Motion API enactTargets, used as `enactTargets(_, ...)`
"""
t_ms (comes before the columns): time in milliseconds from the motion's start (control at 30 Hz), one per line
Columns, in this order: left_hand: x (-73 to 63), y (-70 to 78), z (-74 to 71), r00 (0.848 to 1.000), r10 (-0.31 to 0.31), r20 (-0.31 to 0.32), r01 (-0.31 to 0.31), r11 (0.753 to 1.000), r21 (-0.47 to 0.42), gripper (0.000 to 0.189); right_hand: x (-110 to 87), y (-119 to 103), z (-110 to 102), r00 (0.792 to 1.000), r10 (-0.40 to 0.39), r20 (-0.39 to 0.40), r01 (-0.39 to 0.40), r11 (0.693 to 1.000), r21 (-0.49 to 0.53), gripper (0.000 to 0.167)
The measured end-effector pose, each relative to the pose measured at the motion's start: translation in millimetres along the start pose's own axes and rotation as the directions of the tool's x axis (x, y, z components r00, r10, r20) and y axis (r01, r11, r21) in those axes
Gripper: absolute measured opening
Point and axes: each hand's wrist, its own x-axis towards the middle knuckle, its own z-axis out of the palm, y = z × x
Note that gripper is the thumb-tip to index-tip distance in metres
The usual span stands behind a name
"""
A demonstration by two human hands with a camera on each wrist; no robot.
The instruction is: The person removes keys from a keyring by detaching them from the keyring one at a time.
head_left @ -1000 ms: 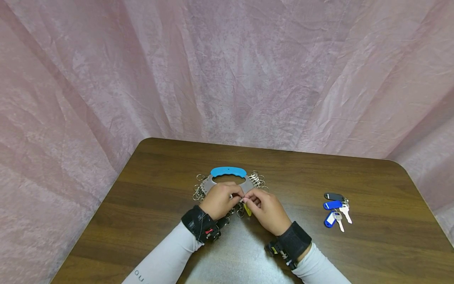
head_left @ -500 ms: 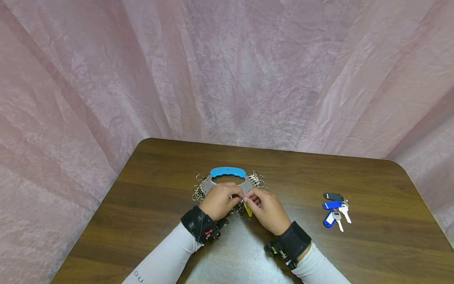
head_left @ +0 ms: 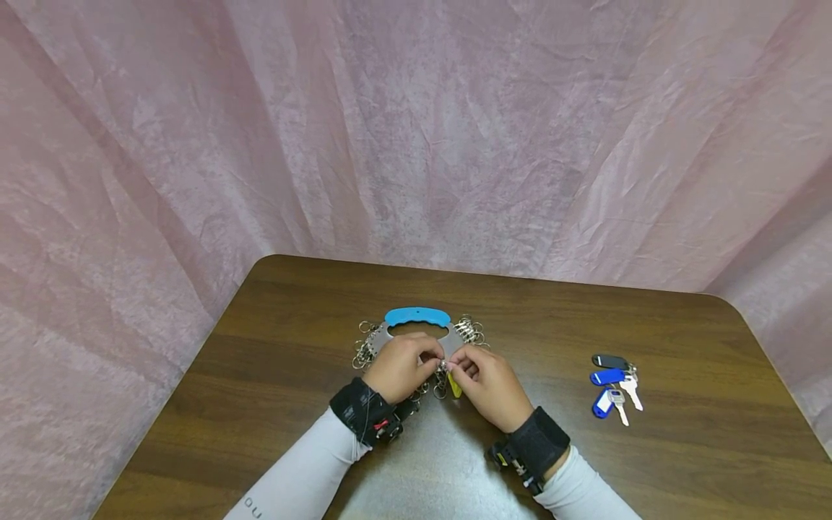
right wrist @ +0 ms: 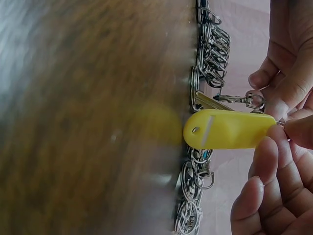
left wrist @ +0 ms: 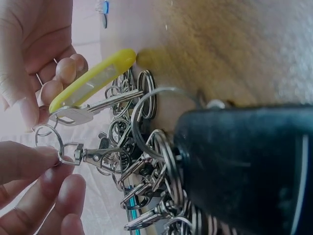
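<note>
My left hand (head_left: pixel 399 367) pinches a split ring (left wrist: pixel 47 142) between thumb and finger. That ring hangs on a swivel snap hook (left wrist: pixel 93 156) of a grey key holder plate (head_left: pixel 383 337) with a blue handle (head_left: pixel 418 315). With thumb and fingertip, my right hand (head_left: pixel 490 383) grips the small ring of a yellow key tag (right wrist: pixel 230 129). A silver key (left wrist: pixel 112 102) hangs from the tag's ring beside it. Both pairs of fingertips are close together, the two rings meeting between them in the left wrist view. The hands hide the lower part of the plate.
More snap hooks with rings (head_left: pixel 469 328) line both sides of the plate. Off to the right on the brown wooden table (head_left: pixel 312 296) lie a black key tag (head_left: pixel 609 361) and two blue tags (head_left: pixel 607 376) with keys. A pink curtain (head_left: pixel 416 144) hangs behind the table.
My left fingertips have shifted slightly left, so a small gap with metal showing has opened between the hands. The yellow tag stays in the right hand.
</note>
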Motion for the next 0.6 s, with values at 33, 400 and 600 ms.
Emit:
enactTargets(33, 0.1, -0.2, -0.3, 1.0, -0.004, -0.001, 0.004, 1.0, -0.001, 0.007, 0.0, 0.2, -0.1, 1.0, -0.002, -0.001, 0.002, 1.0, 0.001, 0.006)
enactTargets(400, 0.9, -3.8, 0.8, 0.999, -0.045, 0.027, 0.045, 0.999, 0.006, 0.007, 1.1, 0.6, -4.3, 0.999, -0.012, -0.034, 0.012, 1.0, 0.014, 0.006)
enactTargets(600, 1.3, -6.5, 1.6, 0.996, -0.085, 0.021, 0.084, 0.996, 0.03, 0.006, 1.7, 0.2, -6.5, 0.998, 0.006, -0.067, -0.004, 0.999, 0.038, 0.005)
